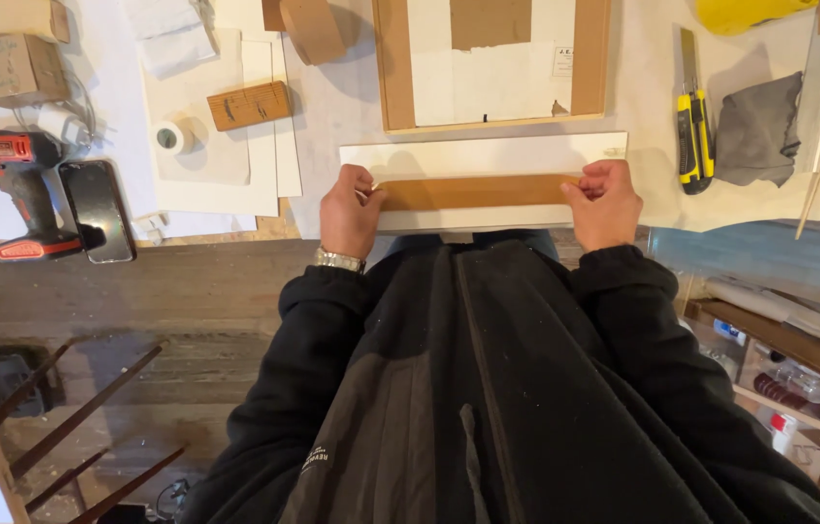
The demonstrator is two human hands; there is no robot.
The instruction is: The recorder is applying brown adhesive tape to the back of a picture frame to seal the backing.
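A white board (484,155) lies along the near edge of the workbench, with a strip of brown tape (473,191) stretched across it lengthwise. My left hand (349,209) pinches the left end of the strip. My right hand (605,201) pinches the right end, fingers curled over it. Both hands press the strip down against the board. A wristwatch shows on my left wrist. Behind the board lies a wooden picture frame (393,68), face down, with white backing and brown patches.
A yellow utility knife (693,126) and grey cloth (757,131) lie to the right. A roll of brown tape (313,29), wood block (249,105), small white tape roll (170,137), phone (98,210), red drill (17,184) and cardboard box (12,68) sit left. Shelves (788,378) stand lower right.
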